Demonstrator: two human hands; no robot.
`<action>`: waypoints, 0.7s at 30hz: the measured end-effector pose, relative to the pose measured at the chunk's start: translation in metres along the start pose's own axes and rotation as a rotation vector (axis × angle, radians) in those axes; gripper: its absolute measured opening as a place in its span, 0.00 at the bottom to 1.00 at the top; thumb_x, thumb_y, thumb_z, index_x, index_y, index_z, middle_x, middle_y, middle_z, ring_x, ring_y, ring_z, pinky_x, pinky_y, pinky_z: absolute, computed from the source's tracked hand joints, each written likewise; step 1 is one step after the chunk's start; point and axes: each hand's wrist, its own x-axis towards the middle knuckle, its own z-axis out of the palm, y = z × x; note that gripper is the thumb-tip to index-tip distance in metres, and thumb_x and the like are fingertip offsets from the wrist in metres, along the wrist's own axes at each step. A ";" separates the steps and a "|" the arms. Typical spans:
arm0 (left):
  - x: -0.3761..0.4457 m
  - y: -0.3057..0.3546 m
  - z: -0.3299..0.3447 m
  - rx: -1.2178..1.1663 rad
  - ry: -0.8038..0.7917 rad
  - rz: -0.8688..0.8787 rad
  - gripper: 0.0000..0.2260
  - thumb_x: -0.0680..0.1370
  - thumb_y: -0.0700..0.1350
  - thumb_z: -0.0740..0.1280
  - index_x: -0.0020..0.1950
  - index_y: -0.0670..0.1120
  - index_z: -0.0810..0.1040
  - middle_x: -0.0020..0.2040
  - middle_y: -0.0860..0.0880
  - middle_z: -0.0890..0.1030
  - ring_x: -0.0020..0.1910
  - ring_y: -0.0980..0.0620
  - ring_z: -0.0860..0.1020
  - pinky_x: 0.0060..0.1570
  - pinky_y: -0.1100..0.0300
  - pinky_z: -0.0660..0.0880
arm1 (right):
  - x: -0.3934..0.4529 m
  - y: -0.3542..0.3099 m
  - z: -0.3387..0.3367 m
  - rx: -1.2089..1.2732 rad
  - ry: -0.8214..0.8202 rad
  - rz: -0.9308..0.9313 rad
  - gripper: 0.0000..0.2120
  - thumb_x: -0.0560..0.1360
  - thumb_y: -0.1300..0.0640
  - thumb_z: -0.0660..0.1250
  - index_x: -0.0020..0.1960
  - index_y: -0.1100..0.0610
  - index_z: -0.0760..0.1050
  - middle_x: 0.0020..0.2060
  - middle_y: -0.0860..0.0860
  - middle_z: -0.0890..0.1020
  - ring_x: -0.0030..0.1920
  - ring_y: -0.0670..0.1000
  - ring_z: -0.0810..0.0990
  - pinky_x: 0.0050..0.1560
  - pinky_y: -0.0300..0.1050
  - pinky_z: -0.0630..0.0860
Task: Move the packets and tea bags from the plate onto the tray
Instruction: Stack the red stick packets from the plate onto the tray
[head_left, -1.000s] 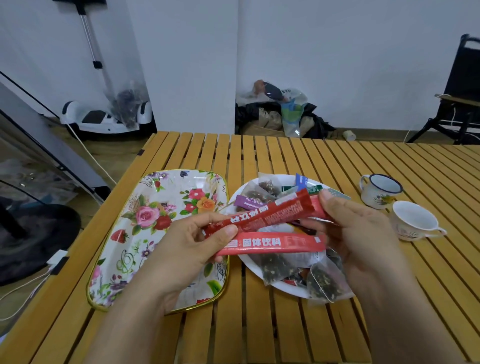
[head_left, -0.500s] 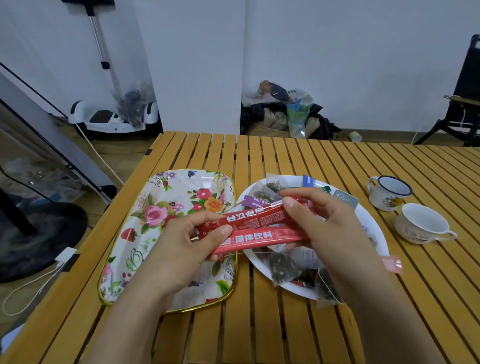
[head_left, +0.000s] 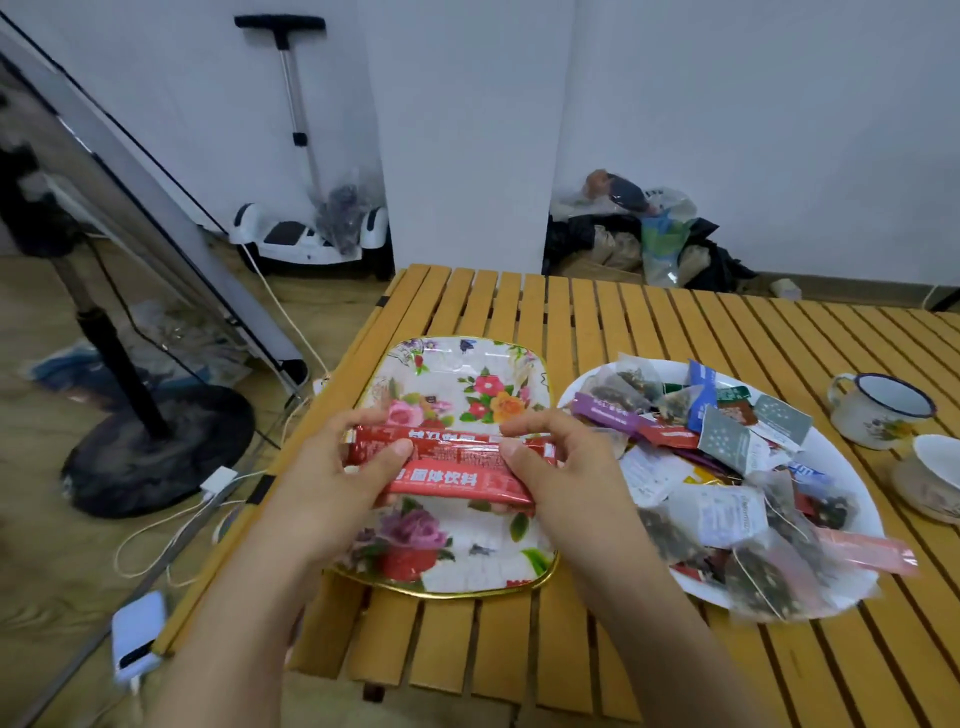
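Note:
A floral tray (head_left: 467, 364) with a gold rim lies on the slatted wooden table, left of a white plate (head_left: 841, 467). The plate is heaped with tea bags (head_left: 722, 512) and small packets (head_left: 608, 413); a pink stick packet (head_left: 862, 551) overhangs its right rim. Above the tray's middle I hold a bundle of red stick packets (head_left: 452, 462) level. My left hand (head_left: 337, 483) grips their left end and my right hand (head_left: 566, 478) grips their right end.
Two enamel cups (head_left: 878, 410) (head_left: 930, 475) stand right of the plate. The table's left edge (head_left: 260, 499) runs close beside the tray. On the floor at left are a fan base (head_left: 156, 447), cables and a power bank (head_left: 137, 642).
Both hands have carried the red stick packets leftward, from over the plate's edge to above the tray's middle. My view has swung left as well.

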 end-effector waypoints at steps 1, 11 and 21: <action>0.002 -0.004 -0.003 0.032 0.008 -0.012 0.13 0.75 0.51 0.68 0.58 0.57 0.73 0.53 0.48 0.80 0.47 0.50 0.81 0.50 0.48 0.79 | 0.002 0.003 0.004 -0.019 -0.007 0.013 0.04 0.78 0.59 0.63 0.52 0.53 0.76 0.55 0.51 0.76 0.40 0.48 0.83 0.29 0.35 0.78; 0.015 -0.027 -0.002 0.530 0.074 0.125 0.15 0.75 0.49 0.68 0.61 0.52 0.71 0.57 0.51 0.74 0.50 0.56 0.71 0.34 0.72 0.65 | 0.023 0.033 0.022 -0.615 -0.049 -0.073 0.14 0.77 0.65 0.58 0.59 0.51 0.72 0.48 0.48 0.75 0.38 0.40 0.73 0.26 0.28 0.67; 0.015 -0.029 -0.009 0.856 0.079 0.212 0.22 0.66 0.53 0.76 0.57 0.60 0.73 0.58 0.57 0.74 0.56 0.53 0.70 0.52 0.56 0.70 | 0.022 0.029 0.013 -0.845 -0.276 -0.166 0.19 0.74 0.55 0.69 0.63 0.50 0.71 0.55 0.49 0.74 0.54 0.47 0.73 0.50 0.38 0.75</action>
